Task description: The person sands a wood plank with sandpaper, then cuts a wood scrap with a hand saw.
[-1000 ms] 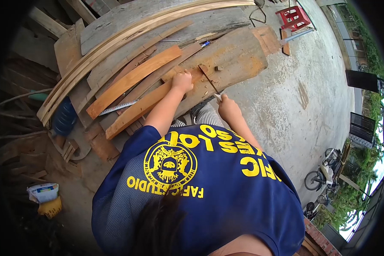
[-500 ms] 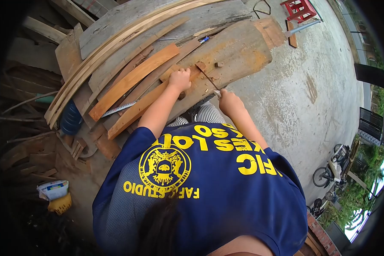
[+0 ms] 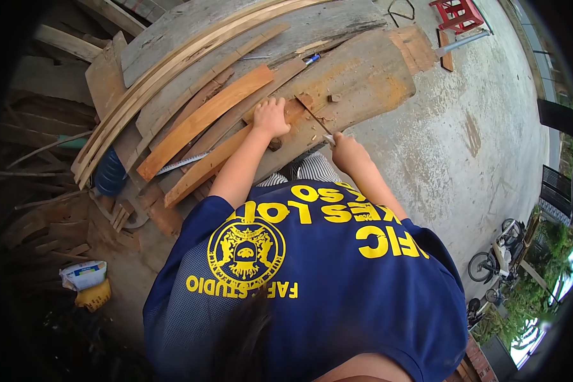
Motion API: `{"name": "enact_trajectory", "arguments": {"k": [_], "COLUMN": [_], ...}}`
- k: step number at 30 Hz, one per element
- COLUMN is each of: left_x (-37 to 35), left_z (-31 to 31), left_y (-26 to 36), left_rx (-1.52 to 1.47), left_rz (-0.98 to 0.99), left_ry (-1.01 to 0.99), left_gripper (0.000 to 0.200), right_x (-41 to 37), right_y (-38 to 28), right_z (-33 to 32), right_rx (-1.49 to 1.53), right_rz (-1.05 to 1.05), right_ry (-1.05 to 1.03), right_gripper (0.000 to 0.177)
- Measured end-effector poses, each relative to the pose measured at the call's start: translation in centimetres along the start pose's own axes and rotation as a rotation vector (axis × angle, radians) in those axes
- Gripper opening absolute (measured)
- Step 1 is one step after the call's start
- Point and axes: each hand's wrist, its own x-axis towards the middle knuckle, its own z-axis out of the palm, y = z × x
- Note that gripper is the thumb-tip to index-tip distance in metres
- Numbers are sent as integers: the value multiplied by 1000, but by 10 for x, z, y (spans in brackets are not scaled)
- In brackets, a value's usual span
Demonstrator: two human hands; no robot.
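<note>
My left hand point(image 3: 272, 118) rests on a reddish-brown wooden plank point(image 3: 200, 175), its fingers bent over the wood and gripping it near one end. In my right hand point(image 3: 349, 153) is a thin-bladed hand saw point(image 3: 314, 117), held by its pale handle. The blade slants across the plank's end; how deep it sits in the wood cannot be made out. A small wood block point(image 3: 333, 98) lies beyond the blade, with chips scattered about. Under all this is a worn wooden board point(image 3: 375, 73) serving as the work surface.
Several long strips and a curved orange-brown board point(image 3: 204, 121) lie to the left, near a tape measure point(image 3: 181, 162) and a blue pen point(image 3: 312, 59). A red stool point(image 3: 455, 16) stands at the far right. Farther off are a motorbike point(image 3: 493, 254) and bags point(image 3: 86, 277).
The whole view has shifted slightly. My left fingers look a little more spread on the plank. My right hand still holds the saw, in nearly the same place against the plank.
</note>
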Motion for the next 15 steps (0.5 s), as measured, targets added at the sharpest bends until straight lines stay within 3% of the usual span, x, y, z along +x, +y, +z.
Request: {"name": "enact_trajectory", "arguments": {"k": [6, 10, 12, 15], "left_x": [0, 1, 3, 2], "left_z": [-2, -4, -2, 1], "left_y": [4, 3, 1, 0], "left_rx": [22, 20, 15, 10], "left_rz": [-3, -1, 1, 5], "left_ry": [-30, -36, -36, -36], "left_gripper": [58, 57, 57, 57], "right_x": [81, 51, 19, 12], "right_y": [-25, -13, -3, 6], "right_z": [32, 14, -7, -8], "right_rx": [84, 37, -19, 38], "right_rz": [-76, -111, -31, -15], "right_ry": [72, 70, -89, -94], "right_gripper": [24, 25, 26, 26]}}
